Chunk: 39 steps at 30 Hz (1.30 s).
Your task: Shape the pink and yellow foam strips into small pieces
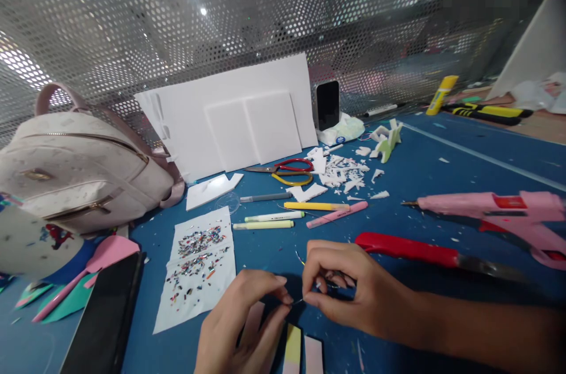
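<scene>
Pinched tips form the grip on both sides: the left hand (pixel 241 321) and the right hand (pixel 349 279) each press thumb and finger together on a thin, pale, thread-like strand (pixel 298 302), which spans the small gap between them just above the flat blue bench (pixel 420 167) (its full course is hard to follow, being so fine). The right hand's other fingers curl inward.

Beside the left hand, at the near edge of view, lie a flat yellow strip (pixel 292 345) and a flat pale-pink strip (pixel 313 356), side by side. Well to the left rests a flat black rectangular slab (pixel 106 315). Nearer the left hand is a white rectangular sheet (pixel 221 294) scattered with small multicoloured shiny bits (pixel 198 244). Just beyond the right hand lies a knife with a long red handle (pixel 407 249).

Farther on, slim capped markers (pixel 316 206) in yellow, green, pink and grey lie close together, with a pink plastic glue gun (pixel 499 209) well to their right. Behind the markers are metal scissors with red and yellow handle loops (pixel 294 166), near a heap of white crumbled scraps (pixel 342 170).

Farther back, a pale fabric backpack (pixel 79 156) stands left of a large white rectangular board (pixel 190 126), before a perforated grey metal panel (pixel 265 14).
</scene>
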{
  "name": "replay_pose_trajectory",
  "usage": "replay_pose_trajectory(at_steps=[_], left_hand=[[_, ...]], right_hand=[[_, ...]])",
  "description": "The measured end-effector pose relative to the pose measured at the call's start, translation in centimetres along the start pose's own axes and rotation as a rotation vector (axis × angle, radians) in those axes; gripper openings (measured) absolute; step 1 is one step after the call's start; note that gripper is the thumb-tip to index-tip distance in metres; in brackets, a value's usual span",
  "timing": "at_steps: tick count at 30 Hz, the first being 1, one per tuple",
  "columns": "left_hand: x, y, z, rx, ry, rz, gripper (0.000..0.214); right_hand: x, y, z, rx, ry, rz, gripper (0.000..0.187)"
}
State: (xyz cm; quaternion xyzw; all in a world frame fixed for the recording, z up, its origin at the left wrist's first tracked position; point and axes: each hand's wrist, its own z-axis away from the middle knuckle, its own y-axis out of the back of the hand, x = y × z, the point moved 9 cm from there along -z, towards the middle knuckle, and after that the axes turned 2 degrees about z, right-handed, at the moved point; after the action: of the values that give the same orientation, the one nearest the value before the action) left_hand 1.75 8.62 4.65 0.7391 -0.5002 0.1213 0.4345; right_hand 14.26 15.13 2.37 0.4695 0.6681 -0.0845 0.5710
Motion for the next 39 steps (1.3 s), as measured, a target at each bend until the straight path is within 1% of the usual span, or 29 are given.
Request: replay_pose_trajectory(at_steps=[3, 9, 14, 19, 27, 34, 39], left_hand=[[0.00, 0.13, -0.01, 0.012, 0.005, 0.008, 0.041], [0.11, -0.03, -0.11, -0.011, -0.016, -0.004, 0.041], [0.10, 0.08, -0.07, 0.010, -0.017, 0.003, 0.041], [0.32, -0.10, -0.23, -0.016, -0.037, -0.001, 0.044], [0.08, 0.09, 0.12, 0.017, -0.014, 0.018, 0.041], [-0.10, 0.09, 0.11, 0.015, -0.009, 0.022, 0.043], [-0.36, 0.06, 0.09, 0.019, 0.022, 0.033, 0.042]], right_hand=[[0.06, 0.01, -0.04, 0.005, 0.001, 0.000, 0.010], [0.05, -0.04, 0.13, 0.005, 0.005, -0.001, 0.011], [0.20, -0.03, 0.16, 0.012, 0.005, -0.005, 0.012], [0.02, 0.05, -0.02, 0.013, 0.009, 0.002, 0.012], [-0.01, 0.07, 0.02, 0.010, 0.001, 0.011, 0.010], [0.04, 0.19, -0.06, 0.023, 0.006, -0.004, 0.012], [0.02, 0.05, 0.02, 0.002, -0.001, -0.013, 0.011]])
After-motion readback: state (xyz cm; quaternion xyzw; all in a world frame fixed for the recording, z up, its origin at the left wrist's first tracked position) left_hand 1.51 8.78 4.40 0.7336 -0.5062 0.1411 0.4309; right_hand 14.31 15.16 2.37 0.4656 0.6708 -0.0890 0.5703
